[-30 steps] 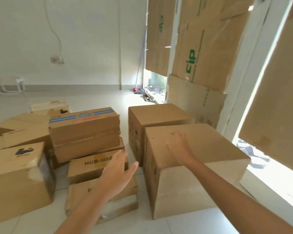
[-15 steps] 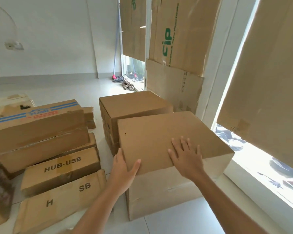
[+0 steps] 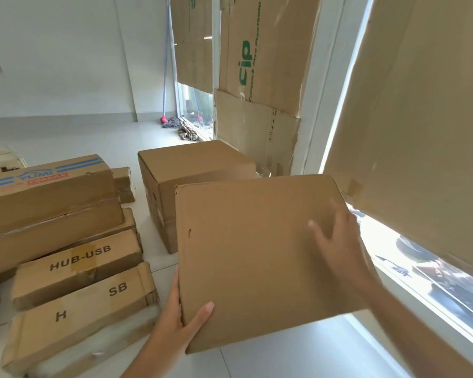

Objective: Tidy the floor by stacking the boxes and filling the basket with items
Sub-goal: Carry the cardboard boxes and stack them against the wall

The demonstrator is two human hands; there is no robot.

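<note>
Two hands hold the plain box (image 3: 257, 255) near the window, the left hand (image 3: 178, 320) gripping its near corner, the right hand (image 3: 339, 249) spread flat on top, so stacking seems underway, next needing a lift onto the box behind (image 3: 194, 165)

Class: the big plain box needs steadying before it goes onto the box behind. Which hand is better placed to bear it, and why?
Left hand: it grips the big plain box at its near-left edge, thumb on top. The right hand only lies flat on top.
</note>
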